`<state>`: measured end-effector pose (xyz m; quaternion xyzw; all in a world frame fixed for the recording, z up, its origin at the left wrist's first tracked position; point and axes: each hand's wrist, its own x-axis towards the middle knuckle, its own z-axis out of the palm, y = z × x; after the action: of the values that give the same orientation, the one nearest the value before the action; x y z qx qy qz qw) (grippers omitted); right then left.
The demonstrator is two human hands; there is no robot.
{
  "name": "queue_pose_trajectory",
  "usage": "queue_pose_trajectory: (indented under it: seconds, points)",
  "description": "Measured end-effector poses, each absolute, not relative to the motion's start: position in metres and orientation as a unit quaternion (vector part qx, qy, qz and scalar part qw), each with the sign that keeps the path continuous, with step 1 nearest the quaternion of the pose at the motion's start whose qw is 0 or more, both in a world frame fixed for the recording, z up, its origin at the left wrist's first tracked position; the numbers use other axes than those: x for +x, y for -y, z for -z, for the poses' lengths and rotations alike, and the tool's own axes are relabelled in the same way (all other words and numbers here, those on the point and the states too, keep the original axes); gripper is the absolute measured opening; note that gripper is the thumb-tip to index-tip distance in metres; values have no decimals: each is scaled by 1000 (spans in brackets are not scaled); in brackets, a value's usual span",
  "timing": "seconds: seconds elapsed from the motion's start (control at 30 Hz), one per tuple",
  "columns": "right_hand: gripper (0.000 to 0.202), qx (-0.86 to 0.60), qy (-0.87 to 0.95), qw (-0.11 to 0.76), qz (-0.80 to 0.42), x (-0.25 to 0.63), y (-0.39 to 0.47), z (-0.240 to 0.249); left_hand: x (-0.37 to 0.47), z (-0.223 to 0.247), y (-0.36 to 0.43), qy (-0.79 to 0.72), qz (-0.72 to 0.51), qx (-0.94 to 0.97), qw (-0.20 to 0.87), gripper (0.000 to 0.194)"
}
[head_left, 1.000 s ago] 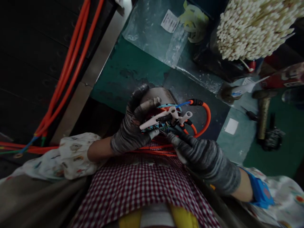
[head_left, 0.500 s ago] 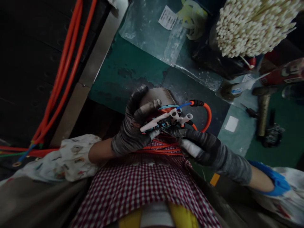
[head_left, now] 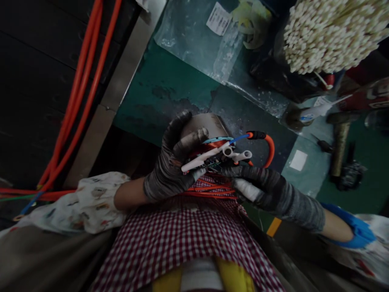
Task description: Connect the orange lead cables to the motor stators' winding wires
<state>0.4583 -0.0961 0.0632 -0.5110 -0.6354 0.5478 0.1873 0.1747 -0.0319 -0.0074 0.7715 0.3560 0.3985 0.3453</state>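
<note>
A round metal motor stator [head_left: 208, 125], with a pale blue rim and reddish copper windings, sits at the table edge close to my body. White insulating sleeves [head_left: 202, 159] stick out of its near face. My left hand [head_left: 165, 166], in a grey striped glove with worn fingertips, grips the stator's left side. Pressed together at the lower right of the winding end are the fingers of my right hand [head_left: 264, 186]; what they pinch is hidden. From the winding a blue wire [head_left: 239, 139] runs into a looped orange cable [head_left: 270, 150].
A thick bundle of white sleeves [head_left: 331, 36] stands at the upper right. Below it lie a white-nozzled bottle [head_left: 313, 112], a hammer [head_left: 337, 150] and a dark metal part [head_left: 351, 174]. Clear plastic sheeting [head_left: 188, 44] covers the back of the table. Orange cables [head_left: 82, 89] hang at left.
The view has shifted slightly, so the bench things sit a little farther right. Both hands keep nearly the same hold, with small movement of the right fingers near the white sleeves.
</note>
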Motion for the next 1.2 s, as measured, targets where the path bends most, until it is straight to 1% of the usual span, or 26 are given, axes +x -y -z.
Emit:
queue_pose_trajectory:
  seconds: [0.07,0.17,0.4,0.47,0.6,0.77,0.97,1.1,1.2]
  points:
    - [35,-513,634,182,-550,460,97,-62,174,6,32,-364,-393,767,352,76]
    - [35,-514,630,171,-557,462,96,-62,174,6,31,-343,-400,776,347,81]
    - [37,-493,646,181,-554,459,90,-56,178,14,35,-347,-429,768,326,80]
    - [39,-496,641,199,-551,454,91,-54,179,20,36,-347,-450,755,328,77]
    - [43,-510,634,231,-534,444,95,-52,178,28,34,-333,-466,741,350,83]
    - [40,-497,649,236,-525,442,96,-51,170,28,25,-290,-452,778,327,91]
    - [43,-487,681,239,-491,446,99,-54,168,33,27,-325,-412,775,353,86]
    - [47,-479,716,209,-464,447,94,-59,168,31,25,-294,-422,789,336,87]
    - [49,-459,749,197,-435,448,87,-63,168,27,24,-313,-412,790,328,81]
